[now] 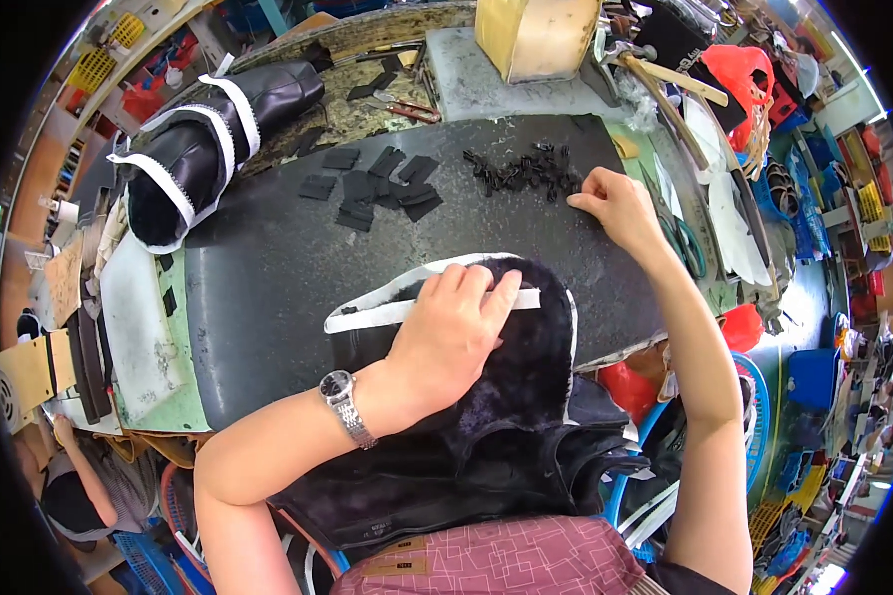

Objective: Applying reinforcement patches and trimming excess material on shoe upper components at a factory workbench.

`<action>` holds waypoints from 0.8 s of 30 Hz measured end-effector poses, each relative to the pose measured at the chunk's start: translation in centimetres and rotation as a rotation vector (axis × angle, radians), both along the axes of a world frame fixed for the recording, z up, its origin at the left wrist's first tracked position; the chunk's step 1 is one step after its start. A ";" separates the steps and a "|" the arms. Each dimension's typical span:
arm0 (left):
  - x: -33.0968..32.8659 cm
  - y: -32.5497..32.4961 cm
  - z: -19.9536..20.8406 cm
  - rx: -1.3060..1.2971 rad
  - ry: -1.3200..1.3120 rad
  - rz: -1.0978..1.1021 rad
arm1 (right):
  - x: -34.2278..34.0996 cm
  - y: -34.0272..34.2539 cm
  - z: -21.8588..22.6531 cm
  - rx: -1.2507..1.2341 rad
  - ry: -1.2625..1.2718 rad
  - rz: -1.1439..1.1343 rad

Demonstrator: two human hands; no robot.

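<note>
A black, fur-lined boot upper (541, 347) lies across my lap and the near edge of the dark work surface, a white zipper tape (372, 315) along its opening. My left hand (451, 332), with a metal-banded watch on the wrist, is closed over the upper by the tape, fingers bent; the fingertips are partly hidden. Farther right, my right hand (615, 208) has its thumb and forefinger brought together beside a heap of small black pieces that look like zipper sliders (526, 171). Whether one is between those fingers is too small to see.
Several black fabric patches (377, 186) lie mid-surface. Black boots with white zippers (193, 149) lie at the far left. A yellowish block (536, 40) stands at the back, near a hammer (670, 77). Scissors (690, 243) lie at the right edge. Another person (84, 486) sits lower left.
</note>
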State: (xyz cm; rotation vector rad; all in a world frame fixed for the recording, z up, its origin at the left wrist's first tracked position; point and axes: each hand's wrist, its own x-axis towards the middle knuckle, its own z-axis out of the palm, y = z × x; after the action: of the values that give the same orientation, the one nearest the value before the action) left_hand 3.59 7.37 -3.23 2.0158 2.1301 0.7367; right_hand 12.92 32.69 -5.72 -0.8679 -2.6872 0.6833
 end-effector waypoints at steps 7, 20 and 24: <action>-0.2 -0.6 -0.6 0.153 0.079 0.003 | 0.1 -0.5 0.6 -0.047 0.072 -0.049; -0.5 0.2 -0.4 0.063 -0.289 0.170 | 1.0 -1.5 1.4 0.007 0.323 0.198; -0.1 0.8 -0.8 -0.023 -0.202 0.240 | 2.9 -6.8 2.3 -0.775 0.370 0.116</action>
State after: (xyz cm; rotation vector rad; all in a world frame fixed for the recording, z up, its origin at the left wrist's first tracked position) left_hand 3.52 8.20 -4.01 1.6140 2.2691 0.9011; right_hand 15.81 25.90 -3.39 -0.6324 -2.1336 1.7745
